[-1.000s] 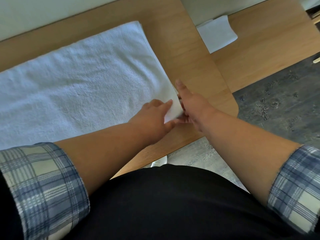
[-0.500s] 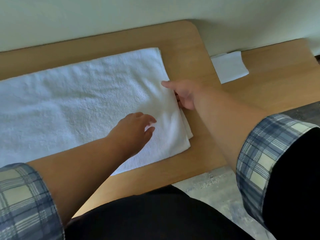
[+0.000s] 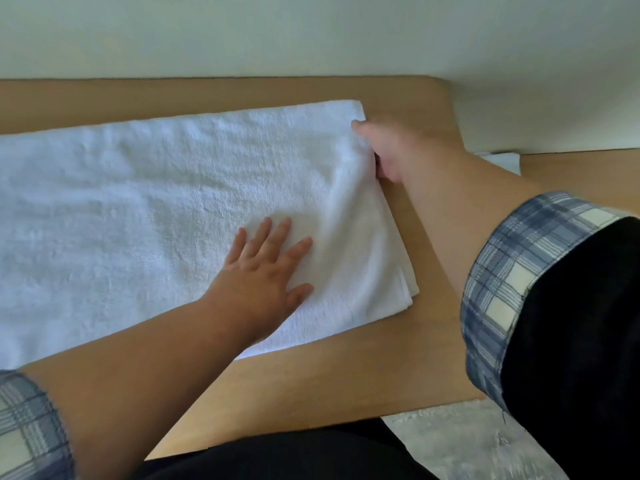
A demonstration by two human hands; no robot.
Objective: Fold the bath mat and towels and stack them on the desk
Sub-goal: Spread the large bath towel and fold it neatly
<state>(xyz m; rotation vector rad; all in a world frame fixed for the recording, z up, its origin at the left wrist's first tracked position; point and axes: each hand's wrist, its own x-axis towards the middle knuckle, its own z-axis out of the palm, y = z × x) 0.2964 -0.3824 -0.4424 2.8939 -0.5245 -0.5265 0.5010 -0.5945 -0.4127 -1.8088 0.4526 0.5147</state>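
Towel (image 3: pixel 166 209), white, on desk (image 3: pixel 346 362); left hand (image 3: pixel 263 275) flat on it, fingers spread; right hand (image 3: pixel 393 152) grips edge at 2 o'clock.

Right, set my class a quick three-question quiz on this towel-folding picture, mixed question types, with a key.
1. True or false: the left hand lies flat, fingers spread, on the white towel.
2. Where does the right hand grip the towel? A) its near right corner B) its right edge, near the far corner C) its left edge
3. Fill in: the towel lies on a wooden ____.
Key: 1 true; 2 B; 3 desk.
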